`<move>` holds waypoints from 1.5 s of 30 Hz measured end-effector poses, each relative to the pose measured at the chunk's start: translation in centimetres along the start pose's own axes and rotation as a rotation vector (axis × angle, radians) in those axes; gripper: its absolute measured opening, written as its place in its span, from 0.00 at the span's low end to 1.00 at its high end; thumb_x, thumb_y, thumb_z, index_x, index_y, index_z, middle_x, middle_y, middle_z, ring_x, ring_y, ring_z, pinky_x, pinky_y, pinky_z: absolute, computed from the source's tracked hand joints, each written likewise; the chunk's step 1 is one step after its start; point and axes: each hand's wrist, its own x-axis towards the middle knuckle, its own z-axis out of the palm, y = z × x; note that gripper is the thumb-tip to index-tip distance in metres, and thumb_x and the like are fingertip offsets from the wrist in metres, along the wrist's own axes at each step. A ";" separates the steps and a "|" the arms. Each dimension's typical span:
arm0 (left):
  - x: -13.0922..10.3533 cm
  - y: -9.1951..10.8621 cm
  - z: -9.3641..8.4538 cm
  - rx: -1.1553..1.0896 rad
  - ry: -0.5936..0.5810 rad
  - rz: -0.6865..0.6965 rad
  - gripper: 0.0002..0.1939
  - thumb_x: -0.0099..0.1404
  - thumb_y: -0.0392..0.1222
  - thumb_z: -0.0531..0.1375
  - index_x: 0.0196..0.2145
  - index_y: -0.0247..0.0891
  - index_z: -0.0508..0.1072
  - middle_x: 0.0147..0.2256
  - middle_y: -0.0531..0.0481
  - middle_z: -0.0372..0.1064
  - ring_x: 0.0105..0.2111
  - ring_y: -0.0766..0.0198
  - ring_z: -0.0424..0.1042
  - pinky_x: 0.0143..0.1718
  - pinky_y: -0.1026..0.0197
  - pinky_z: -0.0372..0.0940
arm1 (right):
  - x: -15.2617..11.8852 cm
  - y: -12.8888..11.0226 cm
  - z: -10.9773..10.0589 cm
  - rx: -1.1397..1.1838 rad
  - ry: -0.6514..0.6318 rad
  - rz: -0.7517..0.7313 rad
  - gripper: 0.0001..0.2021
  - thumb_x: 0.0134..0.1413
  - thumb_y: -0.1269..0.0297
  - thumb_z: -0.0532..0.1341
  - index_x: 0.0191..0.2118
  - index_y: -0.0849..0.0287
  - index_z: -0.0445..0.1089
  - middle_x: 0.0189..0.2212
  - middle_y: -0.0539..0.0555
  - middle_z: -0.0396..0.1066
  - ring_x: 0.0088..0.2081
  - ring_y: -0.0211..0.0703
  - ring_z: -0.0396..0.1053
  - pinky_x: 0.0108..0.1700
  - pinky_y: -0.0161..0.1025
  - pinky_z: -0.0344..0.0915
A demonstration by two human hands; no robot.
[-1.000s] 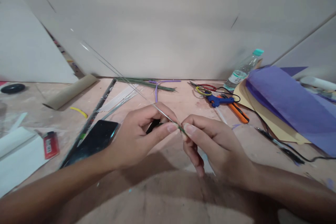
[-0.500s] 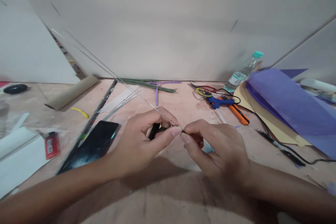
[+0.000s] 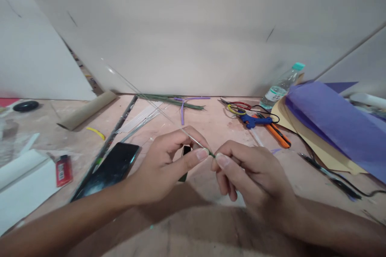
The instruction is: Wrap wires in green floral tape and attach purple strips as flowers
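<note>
Thumb and forefinger of my left hand [image 3: 169,158] pinch a thin pale wire [image 3: 193,138], whose length runs up and left past my knuckles. My right hand [image 3: 256,172] pinches its near end, where a short dark green wrapping [image 3: 212,154] shows in the small gap between both sets of fingertips. Behind the left thumb is a dark block-like piece [image 3: 183,164], mostly covered by that hand; whether it is held or resting on the table cannot be made out.
Green stems [image 3: 169,99] and a purple strip [image 3: 182,114] lie near the wall. At left are a phone [image 3: 111,168], a red lighter [image 3: 64,170] and a cardboard tube [image 3: 87,110]. At right are scissors [image 3: 239,107], a blue glue gun [image 3: 255,120], an orange cutter [image 3: 279,134], a bottle [image 3: 279,90] and purple paper [image 3: 328,120].
The wire has turned, its far end swinging rightward and lower. A green wrapping now shows between my fingertips, and my right fingers have rolled so the thumb lies on top.
</note>
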 end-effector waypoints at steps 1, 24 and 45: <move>0.0 -0.1 0.0 -0.031 -0.010 -0.014 0.07 0.73 0.41 0.64 0.35 0.39 0.76 0.30 0.54 0.71 0.27 0.68 0.67 0.28 0.64 0.63 | 0.1 0.0 0.1 0.062 -0.012 0.031 0.14 0.75 0.65 0.54 0.34 0.57 0.69 0.19 0.43 0.69 0.19 0.30 0.64 0.22 0.27 0.60; -0.1 -0.6 0.4 0.093 0.031 0.093 0.06 0.72 0.36 0.63 0.34 0.39 0.76 0.27 0.55 0.72 0.28 0.67 0.70 0.31 0.64 0.65 | 0.2 1.1 -0.3 -0.574 0.091 -0.318 0.06 0.70 0.71 0.58 0.39 0.57 0.68 0.22 0.43 0.70 0.21 0.33 0.68 0.28 0.34 0.59; 0.0 -0.7 0.2 0.017 0.059 -0.033 0.10 0.72 0.36 0.63 0.31 0.37 0.75 0.28 0.55 0.71 0.25 0.70 0.69 0.26 0.65 0.64 | 0.5 0.8 -0.3 -0.420 0.007 -0.180 0.04 0.71 0.65 0.59 0.41 0.58 0.70 0.27 0.46 0.74 0.25 0.35 0.70 0.29 0.35 0.61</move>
